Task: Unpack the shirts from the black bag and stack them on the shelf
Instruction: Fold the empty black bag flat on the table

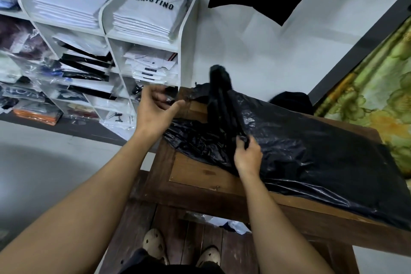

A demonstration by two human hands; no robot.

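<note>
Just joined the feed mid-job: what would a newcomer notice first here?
The big black plastic bag sprawled across the wooden table, its twisted neck pinched by the right hand while the left hand hovers open beside it. Then, upper left, the stack of bagged ARISTINO shirts on the white shelf.

Black bag (311, 158); dark brown table (200, 176); white shelf (188, 51) at ten o'clock, white shirts (151, 13) lettered in black; green-yellow floral cloth (378, 95) at three o'clock.

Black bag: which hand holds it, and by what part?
The right hand grips the black bag at the base of its twisted neck; the left hand holds nothing.
</note>
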